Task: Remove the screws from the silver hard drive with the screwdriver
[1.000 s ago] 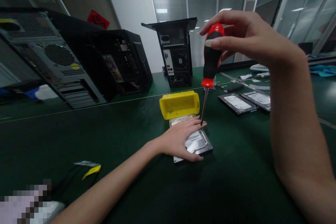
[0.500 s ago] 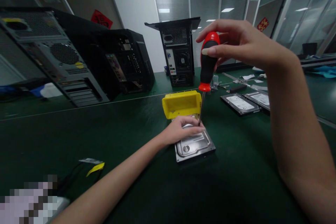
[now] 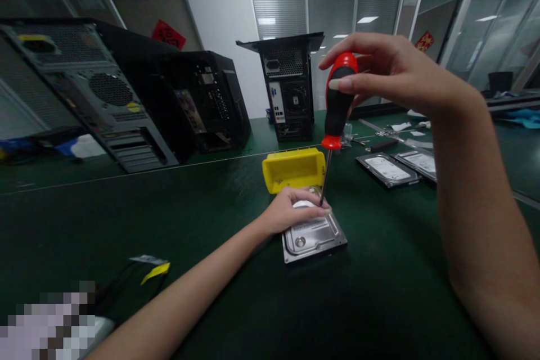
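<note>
Red and black, the smooth screwdriver [image 3: 337,113] is gripped by the right hand [image 3: 390,70], right of the upper middle. The left hand [image 3: 290,212] hides part of the shiny metal hard drive [image 3: 316,236], below the middle; I can't tell if it pinches the tip. One second ago it lay flatter, more spread. Behind is a yellow plastic box [image 3: 294,171].

A hard drive [image 3: 314,236] lies under the left hand [image 3: 287,214] on a table [image 3: 211,197], just before a bin [image 3: 295,170]. Above, a screwdriver [image 3: 336,109] in the right hand [image 3: 383,70] points down beside the left hand. Two more drives [image 3: 387,169] sit side by side to the right; three cases [image 3: 211,101] stand behind, from left to centre.
</note>
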`<state>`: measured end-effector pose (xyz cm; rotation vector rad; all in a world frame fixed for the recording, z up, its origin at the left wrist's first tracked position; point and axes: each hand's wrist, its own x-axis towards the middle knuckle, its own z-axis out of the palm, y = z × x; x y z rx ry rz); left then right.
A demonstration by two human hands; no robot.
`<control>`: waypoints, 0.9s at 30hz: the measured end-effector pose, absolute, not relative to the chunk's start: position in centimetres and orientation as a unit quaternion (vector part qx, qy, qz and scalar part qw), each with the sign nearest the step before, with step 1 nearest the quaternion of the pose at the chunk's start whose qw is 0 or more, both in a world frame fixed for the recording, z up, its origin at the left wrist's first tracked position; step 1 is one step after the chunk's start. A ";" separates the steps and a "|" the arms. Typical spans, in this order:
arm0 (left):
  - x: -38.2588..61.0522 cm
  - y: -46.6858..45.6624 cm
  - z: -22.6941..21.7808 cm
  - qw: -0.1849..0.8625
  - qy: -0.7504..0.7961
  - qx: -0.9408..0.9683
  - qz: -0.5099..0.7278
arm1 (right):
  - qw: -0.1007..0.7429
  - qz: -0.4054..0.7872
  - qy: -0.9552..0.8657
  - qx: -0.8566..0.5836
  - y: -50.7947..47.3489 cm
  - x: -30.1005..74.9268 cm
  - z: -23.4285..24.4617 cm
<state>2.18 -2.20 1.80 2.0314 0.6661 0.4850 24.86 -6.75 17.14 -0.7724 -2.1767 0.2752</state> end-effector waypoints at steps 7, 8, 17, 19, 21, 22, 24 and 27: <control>2.3 -2.7 1.7 0.441 0.273 0.828 0.212 | 0.387 0.135 -0.857 -0.311 -7.0 24.6 17.1; 2.4 -2.7 1.6 0.443 0.271 0.827 0.213 | 0.388 0.136 -0.856 -0.312 -7.0 24.6 17.1; 2.5 -2.8 0.9 0.407 0.284 0.828 0.262 | 0.390 0.131 -0.855 -0.315 -6.9 24.5 17.0; 2.5 -2.8 0.8 0.396 0.278 0.833 0.268 | 0.389 0.134 -0.856 -0.314 -6.9 24.5 17.0; 2.4 -2.7 0.6 0.386 0.274 0.838 0.271 | 0.390 0.131 -0.856 -0.313 -6.9 24.5 17.1; 2.4 -2.7 0.5 0.380 0.275 0.841 0.271 | 0.389 0.129 -0.856 -0.314 -6.9 24.5 17.1; 2.5 -2.6 0.5 0.365 0.279 0.847 0.266 | 0.386 0.126 -0.857 -0.318 -6.9 24.5 17.2; 2.5 -2.6 0.5 0.356 0.279 0.854 0.258 | 0.381 0.121 -0.860 -0.318 -6.8 24.7 17.2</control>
